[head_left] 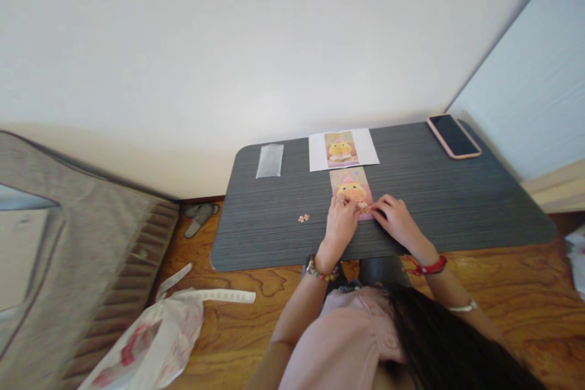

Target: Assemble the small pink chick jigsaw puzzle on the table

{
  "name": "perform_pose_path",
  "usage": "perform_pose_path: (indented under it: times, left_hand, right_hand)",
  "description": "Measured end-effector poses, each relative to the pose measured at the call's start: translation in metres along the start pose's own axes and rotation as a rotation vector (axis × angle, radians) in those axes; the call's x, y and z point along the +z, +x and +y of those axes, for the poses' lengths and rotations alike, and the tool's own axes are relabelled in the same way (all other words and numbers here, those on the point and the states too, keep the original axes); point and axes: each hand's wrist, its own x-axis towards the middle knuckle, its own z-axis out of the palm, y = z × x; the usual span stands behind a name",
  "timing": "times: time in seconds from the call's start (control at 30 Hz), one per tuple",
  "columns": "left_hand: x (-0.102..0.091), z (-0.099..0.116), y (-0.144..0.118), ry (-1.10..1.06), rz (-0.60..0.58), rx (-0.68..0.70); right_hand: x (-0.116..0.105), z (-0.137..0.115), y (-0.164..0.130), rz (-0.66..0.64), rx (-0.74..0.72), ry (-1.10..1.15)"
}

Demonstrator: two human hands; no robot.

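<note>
A small jigsaw puzzle (350, 178) with a yellow cartoon figure in a pink hat lies near the table's front edge. My left hand (342, 222) rests over its lower left part, fingers bent and closed at the tips. Whatever those fingertips hold is hidden. My right hand (398, 219) is at the lower right edge, thumb and forefinger closed together on the puzzle's border. Left of my hands lie a few loose puzzle pieces (304, 218). Just behind the puzzle is a white sheet (316, 155) with a printed picture (342, 149) of the same figure.
The dark grey table (265, 225) stands against a white wall. On it are a clear plastic sleeve (270, 161) at the left and a phone (454, 135) at the back right. A plastic bag (169, 335) and grey slippers (200, 218) are on the wooden floor, beside a bed (91, 244).
</note>
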Motion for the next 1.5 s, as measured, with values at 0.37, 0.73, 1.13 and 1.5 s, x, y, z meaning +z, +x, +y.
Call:
perform_pose_path:
  times: [0.37, 0.73, 1.13, 1.5]
  left_hand:
    - [-0.014, 0.008, -0.009, 0.074, -0.033, 0.068]
    - [-0.017, 0.02, -0.026, 0.133, -0.126, 0.019]
    - [-0.018, 0.022, -0.027, 0.146, -0.143, -0.009]
    - [-0.016, 0.025, -0.023, 0.23, -0.151, -0.026]
  right_hand:
    - [-0.005, -0.009, -0.008, 0.033, -0.007, -0.068]
    - [-0.008, -0.021, -0.013, -0.006, -0.021, -0.142]
    - [-0.007, -0.02, -0.013, -0.01, -0.026, -0.151]
    - [-0.009, -0.026, -0.008, -0.047, -0.025, -0.184]
